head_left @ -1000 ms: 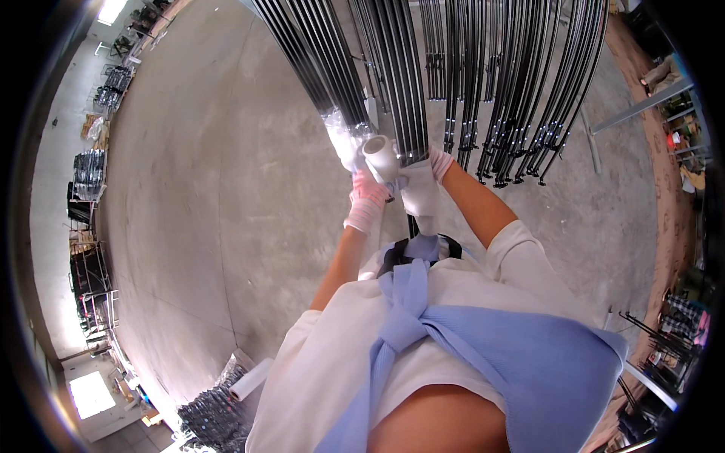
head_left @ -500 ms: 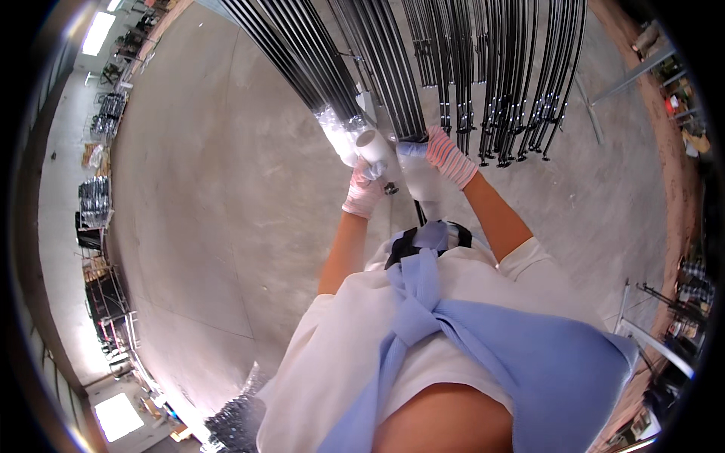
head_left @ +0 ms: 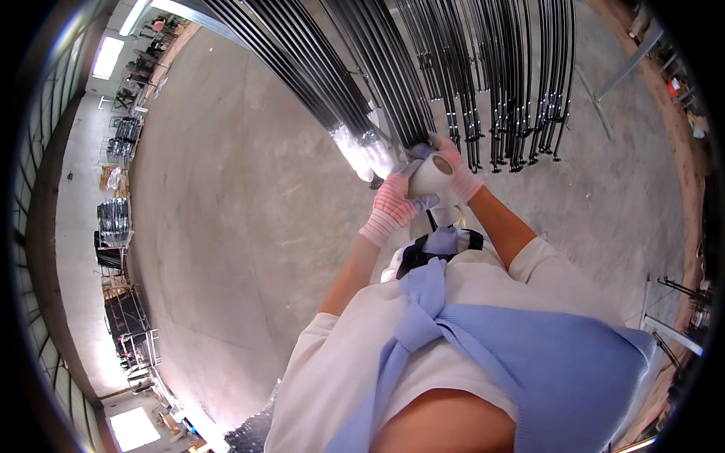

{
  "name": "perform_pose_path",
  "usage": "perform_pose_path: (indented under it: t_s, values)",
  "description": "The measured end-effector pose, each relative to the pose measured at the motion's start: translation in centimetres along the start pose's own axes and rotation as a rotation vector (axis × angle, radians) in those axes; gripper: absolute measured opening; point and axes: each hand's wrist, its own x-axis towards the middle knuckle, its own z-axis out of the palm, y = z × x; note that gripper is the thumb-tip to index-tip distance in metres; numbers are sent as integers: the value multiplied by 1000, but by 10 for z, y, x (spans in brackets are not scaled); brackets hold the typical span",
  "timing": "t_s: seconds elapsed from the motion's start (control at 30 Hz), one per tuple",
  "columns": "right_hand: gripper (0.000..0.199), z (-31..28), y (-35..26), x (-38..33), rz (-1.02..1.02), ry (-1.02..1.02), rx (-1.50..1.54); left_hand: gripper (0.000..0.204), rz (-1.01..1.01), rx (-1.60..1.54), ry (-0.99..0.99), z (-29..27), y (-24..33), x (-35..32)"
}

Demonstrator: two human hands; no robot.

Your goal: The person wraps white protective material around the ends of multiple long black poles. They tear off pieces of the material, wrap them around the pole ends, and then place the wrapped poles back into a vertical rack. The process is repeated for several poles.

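Note:
A roll of clear-white wrapping film, its hollow core facing up and to the right, is in my left hand, with the fingers closed around it. Striped pink gloves with grey-blue fingertips cover both hands. My right hand is closed at the lower end of a bundle of black tubes, right against the roll's open end. Part of its fingers is hidden behind the roll. Left of this bundle hangs another bundle of black tubes, its lower end covered in shiny clear film.
To the right hang several rows of thin black rods with fittings at their lower ends. A metal stand leg rises beyond them. Stacked goods line the left wall. Bubble-like plastic wrap lies at the lower left on the concrete floor.
The roll has moved right, from the left of the tube bundle to in front of its lower end, carried by my left hand. My right hand stays at the bundle's end.

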Motion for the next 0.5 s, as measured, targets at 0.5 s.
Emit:
perform_pose_path:
  t_s: [0.5]
  values:
    - [45, 15, -44, -73, 40, 120, 393, 28, -350, -227, 301, -10, -41, 58]
